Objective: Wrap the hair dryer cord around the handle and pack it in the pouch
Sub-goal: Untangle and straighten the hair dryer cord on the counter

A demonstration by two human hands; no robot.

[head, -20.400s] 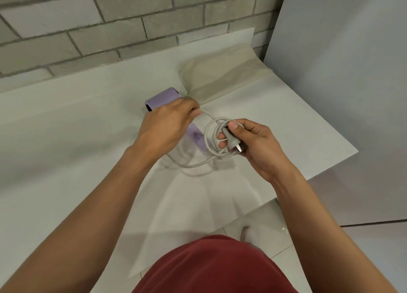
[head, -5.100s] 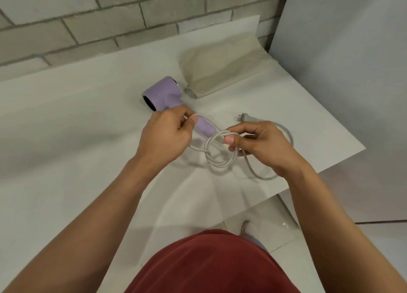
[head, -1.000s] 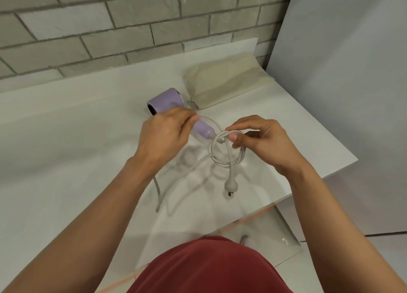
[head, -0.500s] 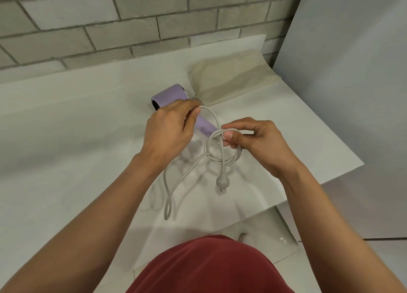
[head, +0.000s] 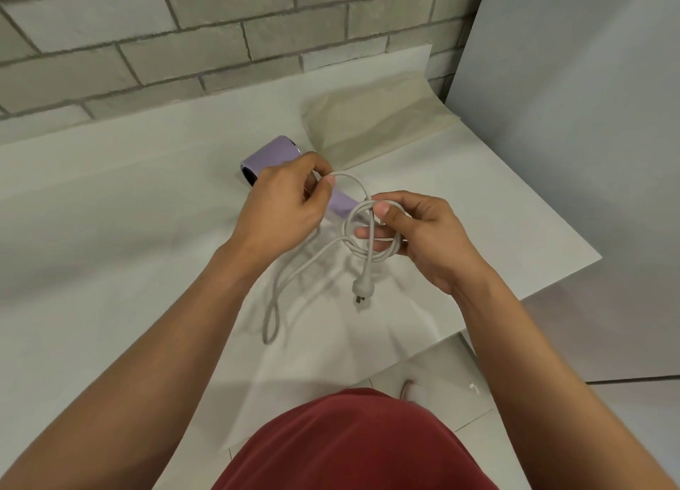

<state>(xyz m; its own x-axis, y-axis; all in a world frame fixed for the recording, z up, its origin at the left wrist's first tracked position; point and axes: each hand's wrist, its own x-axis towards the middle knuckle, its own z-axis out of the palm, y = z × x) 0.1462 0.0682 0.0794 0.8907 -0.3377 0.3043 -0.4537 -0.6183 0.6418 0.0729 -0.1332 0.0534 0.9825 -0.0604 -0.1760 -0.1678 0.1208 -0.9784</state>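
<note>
A lilac hair dryer (head: pixel 266 156) lies on the white table (head: pixel 110 232), its handle pointing right and toward me. My left hand (head: pixel 285 202) is over the handle and pinches a strand of the grey cord (head: pixel 290 276). My right hand (head: pixel 415 232) holds a small coil of the cord just past the handle's end, thumb on top. The plug (head: pixel 360 289) hangs below the coil. A long loop of cord droops toward me over the table. The beige pouch (head: pixel 375 121) lies flat behind the dryer.
A brick wall (head: pixel 184 29) runs along the table's far side and a grey panel (head: pixel 570 121) stands at the right. The table's right corner ends near my right wrist, with tiled floor (head: pixel 460 397) below. My red clothing fills the bottom of the view.
Over the last second the slack loop has swung lower and leftward, and the plug dangles under the coil. Both hands keep their hold near the handle.
</note>
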